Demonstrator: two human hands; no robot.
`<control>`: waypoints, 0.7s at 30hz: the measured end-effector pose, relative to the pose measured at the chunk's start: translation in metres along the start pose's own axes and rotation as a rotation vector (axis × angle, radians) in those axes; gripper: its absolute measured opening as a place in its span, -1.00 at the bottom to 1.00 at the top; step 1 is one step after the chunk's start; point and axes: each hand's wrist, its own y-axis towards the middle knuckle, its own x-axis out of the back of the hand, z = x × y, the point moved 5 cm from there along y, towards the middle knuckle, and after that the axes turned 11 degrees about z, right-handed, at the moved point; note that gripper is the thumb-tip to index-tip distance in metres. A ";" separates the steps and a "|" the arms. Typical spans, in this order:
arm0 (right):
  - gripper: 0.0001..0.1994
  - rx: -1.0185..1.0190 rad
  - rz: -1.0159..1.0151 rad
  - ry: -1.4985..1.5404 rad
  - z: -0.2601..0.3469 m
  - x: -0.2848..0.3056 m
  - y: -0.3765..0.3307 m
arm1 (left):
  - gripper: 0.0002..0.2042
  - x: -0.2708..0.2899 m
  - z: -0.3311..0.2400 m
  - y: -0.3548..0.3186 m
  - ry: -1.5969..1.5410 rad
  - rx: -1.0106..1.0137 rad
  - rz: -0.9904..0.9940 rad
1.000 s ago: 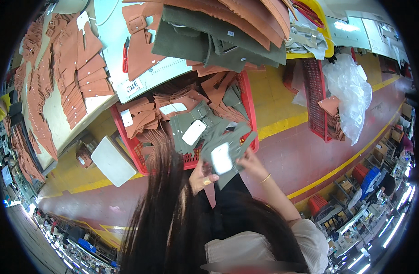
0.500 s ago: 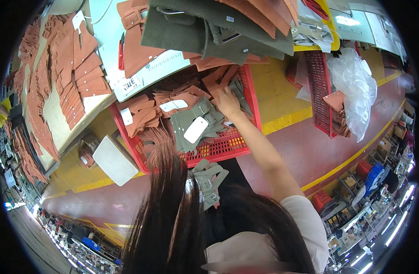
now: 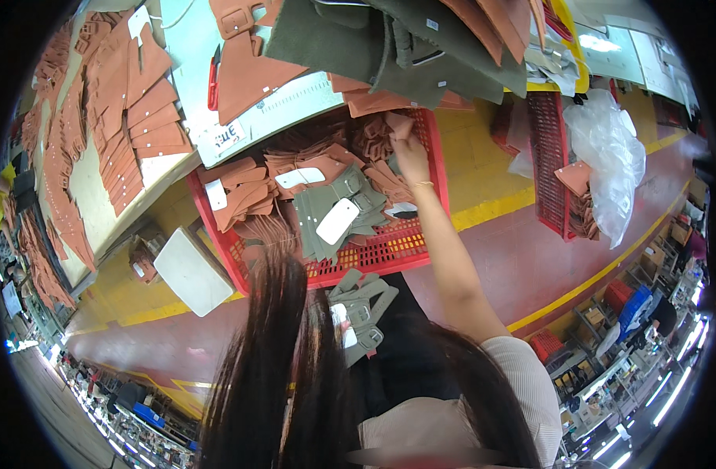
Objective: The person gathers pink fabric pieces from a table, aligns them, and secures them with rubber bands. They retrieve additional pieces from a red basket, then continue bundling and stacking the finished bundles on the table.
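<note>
She is bent over a red crate [image 3: 432, 148] on the floor, her right hand [image 3: 411, 150] stretched to its far corner at about one o'clock, fingers pinched on a rust-brown leather piece [image 3: 398, 123] lifted off the heap, likely to pick one single cut from the pile. Her left hand I cannot find; long dark hair [image 3: 283, 367] hangs over that side, so its state cannot be told. One stack of grey-green strap pieces [image 3: 362, 309] with buckles sits near her lap at six o'clock, seemingly set aside close at hand. Inside the crate lie two white tags [image 3: 337, 220] that I can count. A second red crate [image 3: 547, 160] stands at three o'clock, beside one clear plastic bag [image 3: 608, 156].
</note>
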 end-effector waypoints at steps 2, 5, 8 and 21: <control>-0.70 -0.022 0.226 0.546 0.006 0.018 -0.025 | -0.67 -0.002 -0.009 0.001 0.008 -0.005 0.001; -0.62 -0.079 0.342 1.175 0.025 0.062 -0.088 | -0.67 -0.008 -0.018 0.005 0.032 -0.003 0.001; -0.57 -0.055 0.436 1.247 0.049 0.087 -0.124 | -0.67 -0.011 -0.020 0.011 0.053 -0.012 0.022; -0.53 0.049 0.499 1.451 0.089 0.121 -0.187 | -0.70 -0.051 -0.049 0.031 0.037 -0.160 0.232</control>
